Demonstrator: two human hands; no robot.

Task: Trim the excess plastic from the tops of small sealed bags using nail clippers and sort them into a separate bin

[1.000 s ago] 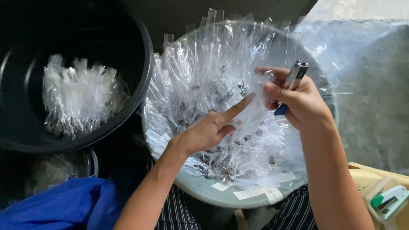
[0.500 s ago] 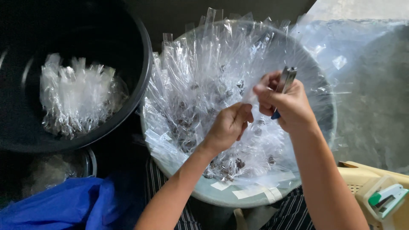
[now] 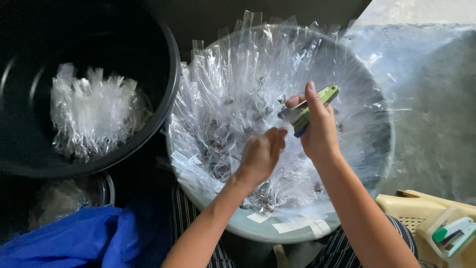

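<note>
The right hand (image 3: 319, 130) was found clamped on a green stapler (image 3: 311, 109), thumb along its upper arm; half a second earlier the same tool had stood on edge in that hand, showing only its metal side, so it had been rolled over, its green top now uppermost and its mouth turned left toward the other hand; the left hand (image 3: 263, 154), whose fingers had been spread flat a second before, was closed in a pinch on the neck of a clear plastic packet (image 3: 286, 115); the hands stood close together, almost touching, with the packet's neck between them at the stapler's mouth; whether the jaws had bitten could not be told; in my judgement this marked the sealing stage of that packet; all this lay over the pale round basin (image 3: 297, 228), heaped with like packets; further packets (image 3: 94, 116) lay in the black tub (image 3: 163, 99) at left; a second stapler (image 3: 453, 235) rested at near right.
</note>
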